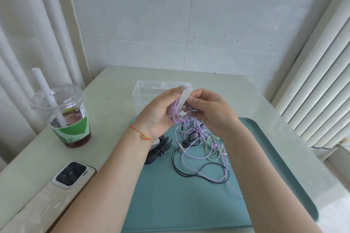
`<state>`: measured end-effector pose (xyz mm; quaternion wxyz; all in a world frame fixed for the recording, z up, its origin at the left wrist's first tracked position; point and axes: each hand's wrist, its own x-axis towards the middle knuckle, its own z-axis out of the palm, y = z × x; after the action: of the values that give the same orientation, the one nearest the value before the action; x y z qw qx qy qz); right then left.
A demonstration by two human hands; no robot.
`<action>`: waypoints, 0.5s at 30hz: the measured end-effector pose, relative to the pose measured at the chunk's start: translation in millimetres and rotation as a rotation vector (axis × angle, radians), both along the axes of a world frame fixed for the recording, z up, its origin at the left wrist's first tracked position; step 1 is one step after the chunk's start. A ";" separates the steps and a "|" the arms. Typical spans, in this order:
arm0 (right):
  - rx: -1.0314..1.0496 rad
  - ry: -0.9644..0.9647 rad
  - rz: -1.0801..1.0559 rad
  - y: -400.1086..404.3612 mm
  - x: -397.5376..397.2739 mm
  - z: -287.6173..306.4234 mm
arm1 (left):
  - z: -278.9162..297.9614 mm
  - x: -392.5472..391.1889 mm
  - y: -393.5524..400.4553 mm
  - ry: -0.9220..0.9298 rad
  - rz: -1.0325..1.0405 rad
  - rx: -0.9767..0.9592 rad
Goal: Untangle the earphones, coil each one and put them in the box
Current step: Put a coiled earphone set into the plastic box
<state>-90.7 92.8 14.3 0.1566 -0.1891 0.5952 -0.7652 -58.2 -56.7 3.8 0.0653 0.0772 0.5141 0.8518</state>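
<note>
Purple coil held in both hands, just in front of the clear box

Nearest the camera, low and right of centre in the frame, the tangled earphones (200, 149) (purple, black and pale green cords) lie loose on the teal tray (269, 157), with dark cord clips (161, 147) beside them under the left wrist. Above them, at mid-frame, the left hand (157, 113) curls its fingers round the purple coil (180, 113) and a pale flat strap (184, 94) that stands nearly upright; the right hand (210, 111) pinches the coil's right side with thumb and fingertips. The coil hangs between the two palms, its loop facing the camera. Just beyond the knuckles, toward the upper middle, stands the open clear box (144, 94), so I judge the drop is a short forward reach, either hand equally near.
</note>
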 end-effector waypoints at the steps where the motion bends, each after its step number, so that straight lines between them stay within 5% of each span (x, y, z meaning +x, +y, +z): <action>1: 0.012 0.003 -0.016 -1.4 0.7 0.1 | 1.3 -0.3 1.3 -0.017 -0.017 0.014; 5: 0.072 0.015 -0.074 -0.3 -0.1 -0.2 | -2.4 -0.7 3.7 -0.059 0.075 -0.023; 11: 0.199 0.096 -0.110 5.8 -4.8 -1.3 | -9.4 -0.2 -0.1 -0.080 0.177 -0.332; 15: 0.275 0.150 -0.114 3.8 -4.1 -1.5 | -11.4 -1.0 0.5 -0.081 0.241 -0.326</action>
<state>-94.8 96.6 12.8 0.0924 -0.1886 0.7140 -0.6679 -59.1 -56.2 -7.5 -0.0048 -0.0308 0.6475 0.7615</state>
